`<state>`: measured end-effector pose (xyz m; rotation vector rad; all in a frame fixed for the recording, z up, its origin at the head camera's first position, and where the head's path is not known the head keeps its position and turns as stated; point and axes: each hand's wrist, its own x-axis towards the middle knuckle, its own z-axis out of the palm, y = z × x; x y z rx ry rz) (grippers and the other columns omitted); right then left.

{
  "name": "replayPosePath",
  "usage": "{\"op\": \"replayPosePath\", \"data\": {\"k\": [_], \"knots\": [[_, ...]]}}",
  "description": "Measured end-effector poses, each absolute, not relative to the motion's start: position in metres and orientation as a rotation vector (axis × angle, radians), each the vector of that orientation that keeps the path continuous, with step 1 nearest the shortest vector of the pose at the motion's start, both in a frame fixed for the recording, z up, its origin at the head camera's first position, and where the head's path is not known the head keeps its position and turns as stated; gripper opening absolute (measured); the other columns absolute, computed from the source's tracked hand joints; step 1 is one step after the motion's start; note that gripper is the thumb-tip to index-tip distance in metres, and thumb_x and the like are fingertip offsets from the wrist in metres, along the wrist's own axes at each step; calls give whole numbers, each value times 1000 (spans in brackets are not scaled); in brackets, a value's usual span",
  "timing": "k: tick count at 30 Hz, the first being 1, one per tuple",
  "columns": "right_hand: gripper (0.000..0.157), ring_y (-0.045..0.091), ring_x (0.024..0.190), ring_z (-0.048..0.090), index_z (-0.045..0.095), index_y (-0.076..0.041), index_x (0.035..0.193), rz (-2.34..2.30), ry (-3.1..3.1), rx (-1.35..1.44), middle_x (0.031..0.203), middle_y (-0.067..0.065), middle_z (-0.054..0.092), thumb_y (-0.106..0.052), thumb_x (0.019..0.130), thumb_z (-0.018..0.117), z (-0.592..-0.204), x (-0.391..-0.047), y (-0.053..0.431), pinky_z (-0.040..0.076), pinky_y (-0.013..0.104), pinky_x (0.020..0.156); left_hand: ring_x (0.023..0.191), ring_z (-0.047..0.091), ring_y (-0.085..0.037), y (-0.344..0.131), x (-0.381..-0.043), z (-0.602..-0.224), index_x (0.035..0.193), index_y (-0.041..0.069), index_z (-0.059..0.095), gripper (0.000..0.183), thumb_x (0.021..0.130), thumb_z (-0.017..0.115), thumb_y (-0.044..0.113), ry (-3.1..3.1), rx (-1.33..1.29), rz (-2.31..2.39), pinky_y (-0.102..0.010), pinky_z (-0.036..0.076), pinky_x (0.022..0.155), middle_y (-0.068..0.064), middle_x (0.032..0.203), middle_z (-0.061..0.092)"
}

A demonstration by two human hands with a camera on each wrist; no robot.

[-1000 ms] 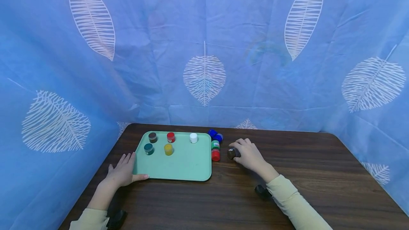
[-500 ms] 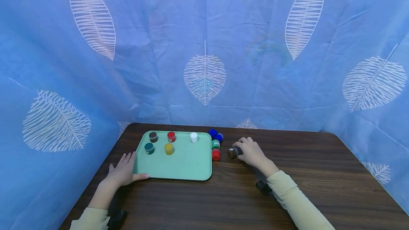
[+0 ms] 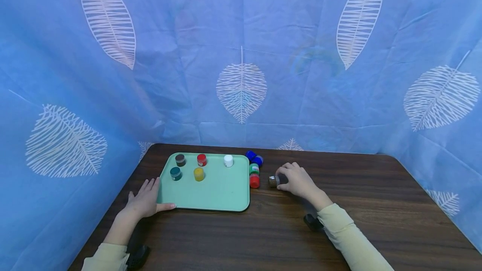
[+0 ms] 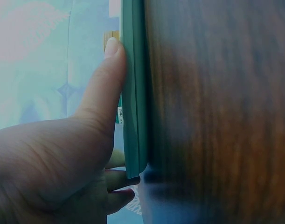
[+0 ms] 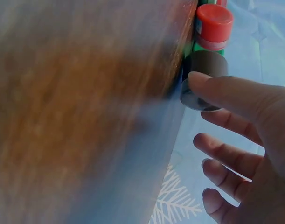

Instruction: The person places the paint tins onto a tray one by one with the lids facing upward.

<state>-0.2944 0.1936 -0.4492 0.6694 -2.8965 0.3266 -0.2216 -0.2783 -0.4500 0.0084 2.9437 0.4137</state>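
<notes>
1. Here's the right hand [image 3: 298, 182], thumb and index finger pinching a brown jar [image 3: 272, 181], the other fingers loosely bent around nothing!
2. That jar is on its side at the fingers' left, long axis running across the desk [image 3: 357, 191], one end facing the tray [image 3: 218, 193]; whether it touches the wood, I can't tell.
3. Directly between jar and tray: the red jar [image 3: 254, 180], with the green jar [image 3: 254, 169] and blue jars [image 3: 257, 161] farther back.
4. Left hand [image 3: 143, 203], well apart, spreads its fingers at the tray's left edge, thumb along the near rim, gripping nothing.
5. Bare tray shows front right; travelling straight left would probably call for clearance over the red jar.
</notes>
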Motion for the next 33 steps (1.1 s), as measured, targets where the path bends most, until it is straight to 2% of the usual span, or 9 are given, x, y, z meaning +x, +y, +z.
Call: {"op": "replayPosePath", "data": {"k": [7,12,16,26,33], "knots": [[29,24,97,56,67,-20,102,407,-2865,717,106,1,68,-33,79,81,-448,-292,187,47,50,83,144,13,-53,-278,-221,-450,151,-12,14,126,74,66,73,2945,6,418,-81,12,103,-37,154,18],[28,17,89,54,66,-21,103,454,-2868,738,95,-5,65,-29,80,79,-447,-292,181,44,42,78,144,13,-54,-278,-220,-449,151,-12,15,125,74,67,72,2946,7,432,-81,12,103,-37,154,18],[27,14,85,52,66,-20,103,457,-2845,749,92,-6,63,-28,81,78,-444,-291,175,42,37,73,144,13,-54,-277,-219,-448,151,-12,15,124,74,67,71,2948,16,435,-81,13,103,-37,154,19],[29,15,83,53,67,-18,105,445,-2768,793,93,-4,65,-26,80,78,-431,-291,154,44,39,74,144,13,-53,-278,-221,-449,150,-12,15,125,74,66,72,2950,15,416,-81,13,103,-37,155,18],[28,14,82,53,67,-19,106,462,-2716,848,87,-6,63,-25,81,76,-427,-293,138,43,39,74,145,13,-53,-279,-222,-451,151,-12,15,126,73,66,73,2946,10,403,-81,13,103,-36,155,17]]}}
